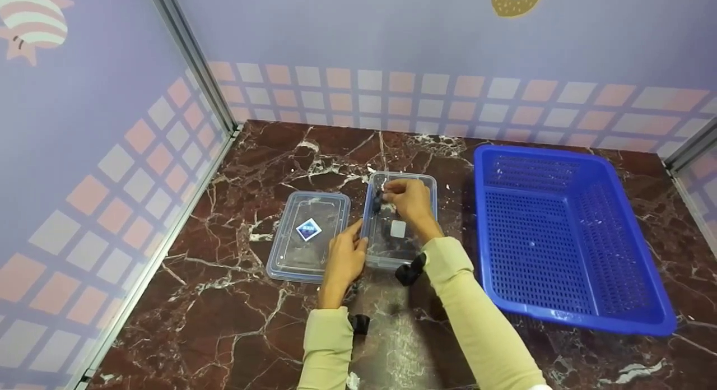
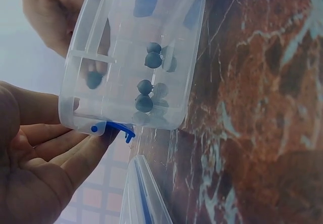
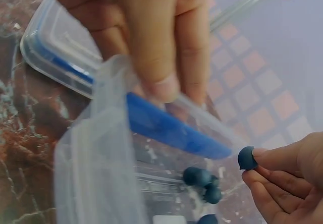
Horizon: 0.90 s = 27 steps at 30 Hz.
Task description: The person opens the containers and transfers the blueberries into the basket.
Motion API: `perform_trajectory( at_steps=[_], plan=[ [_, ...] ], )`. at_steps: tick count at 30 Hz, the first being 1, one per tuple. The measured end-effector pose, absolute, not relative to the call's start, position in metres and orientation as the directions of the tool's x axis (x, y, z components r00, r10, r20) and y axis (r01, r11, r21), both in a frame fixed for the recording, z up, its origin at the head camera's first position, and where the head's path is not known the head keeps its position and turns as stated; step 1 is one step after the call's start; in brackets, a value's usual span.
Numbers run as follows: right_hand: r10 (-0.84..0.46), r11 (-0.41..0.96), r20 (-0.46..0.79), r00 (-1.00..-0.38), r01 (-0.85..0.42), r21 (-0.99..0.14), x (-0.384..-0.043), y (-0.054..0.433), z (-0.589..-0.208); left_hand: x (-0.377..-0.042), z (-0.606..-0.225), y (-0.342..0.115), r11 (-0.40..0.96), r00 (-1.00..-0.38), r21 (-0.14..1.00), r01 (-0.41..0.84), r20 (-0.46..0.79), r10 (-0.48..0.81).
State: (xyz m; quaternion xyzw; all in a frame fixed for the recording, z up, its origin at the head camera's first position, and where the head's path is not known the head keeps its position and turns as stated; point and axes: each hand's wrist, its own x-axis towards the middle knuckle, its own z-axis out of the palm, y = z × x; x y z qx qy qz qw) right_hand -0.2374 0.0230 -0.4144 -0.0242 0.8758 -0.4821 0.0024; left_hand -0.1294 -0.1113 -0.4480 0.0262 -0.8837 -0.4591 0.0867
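A clear plastic container (image 1: 386,258) stands uncovered on the table, with several small dark blue balls (image 2: 144,103) inside. My left hand (image 1: 345,255) grips its left wall, thumb and fingers on either side of the edge in the left wrist view. Over the container's far left part, my right hand (image 1: 411,202) pinches one dark blue ball (image 3: 247,158) between thumb and fingers. In the right wrist view, more dark balls (image 3: 202,177) lie in a cluster below that hand. A pale square (image 1: 397,229) shows on the container's bottom.
To the left lies a clear lid (image 1: 291,261) with a diamond-shaped sticker (image 1: 308,229). A large blue perforated basket (image 1: 484,222) stands on the right. The marbled table (image 1: 241,323) meets patterned walls (image 1: 358,31) at the back and sides. Small white crumbs are scattered around the container.
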Motion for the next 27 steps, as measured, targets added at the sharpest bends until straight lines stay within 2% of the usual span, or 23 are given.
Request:
perform_trajectory(
  at_steps=[6,16,22,27],
  plan=[
    [-0.060,0.455,-0.029,-0.998,-0.001,-0.890,-0.242,0.032,-0.402,-0.129,-0.448,-0.112,0.576,-0.983,0.816,0.037,0.134,-0.126],
    [-0.046,0.466,-0.048,-0.998,0.021,-0.885,-0.247,0.051,-0.381,-0.129,-0.446,-0.110,0.574,-0.981,0.818,0.036,0.138,-0.135],
    [-0.034,0.521,-0.037,-0.999,0.014,-0.854,-0.252,0.067,-0.372,-0.131,-0.447,-0.110,0.585,-0.981,0.811,0.025,0.131,-0.140],
    [-0.021,0.470,-0.050,-0.999,0.035,-0.882,-0.254,0.081,-0.369,-0.130,-0.448,-0.110,0.578,-0.981,0.815,0.043,0.145,-0.132]
  ],
)
